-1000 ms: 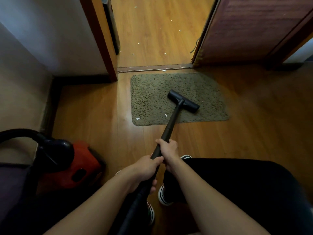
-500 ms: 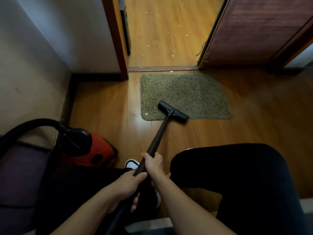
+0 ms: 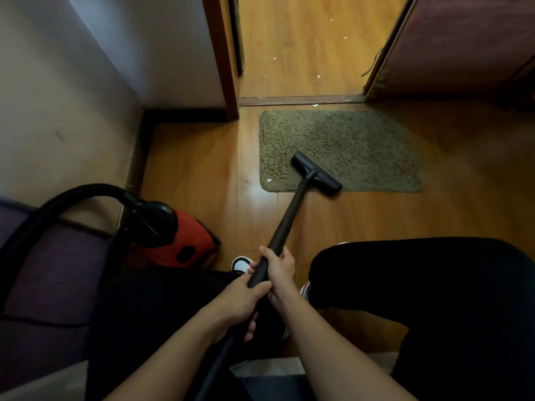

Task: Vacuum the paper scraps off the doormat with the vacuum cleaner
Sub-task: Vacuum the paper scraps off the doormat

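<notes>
Both hands gripped the black vacuum wand [image 3: 289,211]: the right hand [image 3: 279,269] was wrapped round it higher up the tube, and the left hand [image 3: 236,306] was clenched just behind, where tube met hose. Well ahead of the hands, the floor nozzle [image 3: 317,173] sat at an angle on the near edge of the olive doormat [image 3: 347,146].

Over the last second the nozzle had been drawn back from the middle of the mat to that near edge and then eased slightly forward. The small scraps that had lain by the near edge, in the path of that pull, were gone, so the stroke seemed to have worked. One white paper scrap [image 3: 269,180] remained at the mat's near left corner, left of the nozzle and clear of it. That looked like the last piece on the mat. A further fleck [image 3: 315,105] lay beyond the far edge by the threshold, and more scraps [image 3: 274,57] dotted the floor past the doorway. The red vacuum canister [image 3: 185,241] stood left of the hands.
</notes>
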The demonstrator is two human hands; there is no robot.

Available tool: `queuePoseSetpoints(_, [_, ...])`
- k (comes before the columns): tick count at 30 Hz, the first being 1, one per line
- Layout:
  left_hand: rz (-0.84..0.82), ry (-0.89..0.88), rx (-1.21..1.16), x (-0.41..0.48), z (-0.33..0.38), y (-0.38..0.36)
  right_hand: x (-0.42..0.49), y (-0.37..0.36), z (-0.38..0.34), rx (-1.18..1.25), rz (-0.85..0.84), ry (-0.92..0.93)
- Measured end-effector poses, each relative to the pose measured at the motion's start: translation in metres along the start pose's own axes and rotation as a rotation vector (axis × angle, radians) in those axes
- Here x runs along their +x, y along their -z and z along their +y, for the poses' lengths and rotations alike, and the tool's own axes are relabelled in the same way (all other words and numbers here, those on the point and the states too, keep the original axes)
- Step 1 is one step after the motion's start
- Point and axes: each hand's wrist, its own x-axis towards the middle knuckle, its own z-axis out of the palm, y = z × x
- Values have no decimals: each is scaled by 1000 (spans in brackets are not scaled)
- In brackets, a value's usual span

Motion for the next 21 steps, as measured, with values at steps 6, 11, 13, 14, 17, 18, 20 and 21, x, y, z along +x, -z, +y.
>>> queuePoseSetpoints(6, [-19, -2, -80, 28, 12, -10, 27, 8, -12, -15, 17, 72])
queuePoseSetpoints(11, [-32, 6, -108, 55, 27, -18, 47, 14, -34, 9, 8, 92])
queuePoseSetpoints(13, [-33, 1, -118, 66, 36, -22, 57, 18, -45, 7, 9, 99])
queuePoseSetpoints(14, [-35, -7, -126, 71, 41, -25, 63, 20, -50, -2, 14, 102])
queuePoseSetpoints(17, [-57, -21, -135, 82, 55, -34, 78, 27, -63, -34, 31, 110])
queuePoseSetpoints(18, [-63, -24, -133, 85, 58, -36, 81, 29, -66, -41, 33, 113])
queuePoseSetpoints(20, [-68, -29, -126, 87, 60, -39, 84, 32, -68, -38, 39, 113])
queuePoseSetpoints(21, [-68, -26, -125, 86, 59, -39, 83, 32, -67, -27, 42, 111])
